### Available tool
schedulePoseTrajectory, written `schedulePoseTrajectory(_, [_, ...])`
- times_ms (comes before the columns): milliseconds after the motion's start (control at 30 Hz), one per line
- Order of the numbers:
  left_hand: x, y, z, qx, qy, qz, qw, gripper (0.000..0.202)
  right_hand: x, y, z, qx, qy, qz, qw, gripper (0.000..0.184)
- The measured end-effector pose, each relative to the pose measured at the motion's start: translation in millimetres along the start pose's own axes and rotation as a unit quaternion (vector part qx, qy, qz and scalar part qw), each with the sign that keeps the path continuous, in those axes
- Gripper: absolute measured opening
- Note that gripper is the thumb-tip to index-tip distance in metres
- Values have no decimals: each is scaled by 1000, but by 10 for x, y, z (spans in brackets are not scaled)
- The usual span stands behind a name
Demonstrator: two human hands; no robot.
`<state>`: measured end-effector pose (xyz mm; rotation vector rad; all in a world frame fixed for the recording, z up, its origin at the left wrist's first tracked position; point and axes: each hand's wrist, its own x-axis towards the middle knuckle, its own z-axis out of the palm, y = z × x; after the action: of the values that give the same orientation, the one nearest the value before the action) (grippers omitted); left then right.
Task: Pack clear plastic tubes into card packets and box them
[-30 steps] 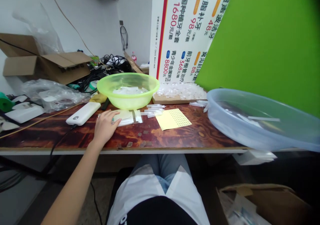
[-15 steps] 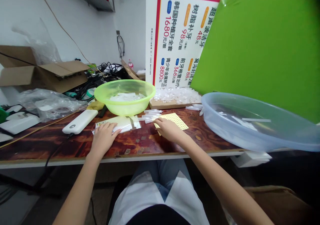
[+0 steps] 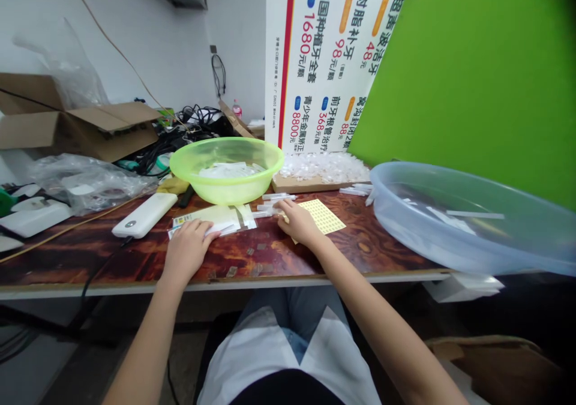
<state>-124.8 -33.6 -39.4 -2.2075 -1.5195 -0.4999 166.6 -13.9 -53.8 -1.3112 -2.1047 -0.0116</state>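
My left hand lies on a stack of white paper and plastic strips on the wood-grain table, its fingers curled over the stack's near edge. My right hand rests farther right, its fingertips at the left corner of a yellow sticker sheet. Several narrow white strips lie just beyond those fingers, under the bowl's right side. Whether my right fingers pinch anything is hidden by the hand itself.
A lime-green plastic bowl holds white strips. A wooden board with clear plastic pieces stands behind. A large translucent blue tub overhangs the table's right edge. A white power bank, plastic bags and cables lie left.
My right hand has come into view from below and now rests by the sticker sheet. My left hand stays on the stack, and the view has shifted slightly.
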Motion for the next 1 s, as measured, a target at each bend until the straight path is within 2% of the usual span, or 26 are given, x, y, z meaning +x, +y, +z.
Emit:
schedulePoseTrajectory(233, [-16, -5, 8, -2, 19, -1, 1000, 34, -19, -68, -90, 108, 80, -26, 991, 22])
schedulePoseTrajectory(433, [-14, 15, -14, -20, 35, 9, 999, 37, -24, -34, -98, 123, 127, 0, 984, 26])
schedulePoseTrajectory(567, [-8, 21, -24, -24, 27, 15, 999, 36, -35, -22, -89, 112, 137, 29, 984, 25])
schedulePoseTrajectory(700, [-5, 18, -18, -22, 19, 9, 1000, 37, -60, -51, -73, 112, 121, 49, 985, 23])
schedulePoseTrajectory(767, [-4, 16, -16, -22, 17, 7, 1000, 38, -64, -53, -67, 119, 123, 74, 983, 21])
schedulePoseTrajectory(867, [-2, 13, -18, -22, 15, 7, 1000, 39, -20, 36, -85, 137, 159, 150, 966, 17])
schedulePoseTrajectory(1000, [-1, 5, -15, -22, 19, 8, 1000, 40, 119, 399, -210, 184, 213, 295, 913, 27])
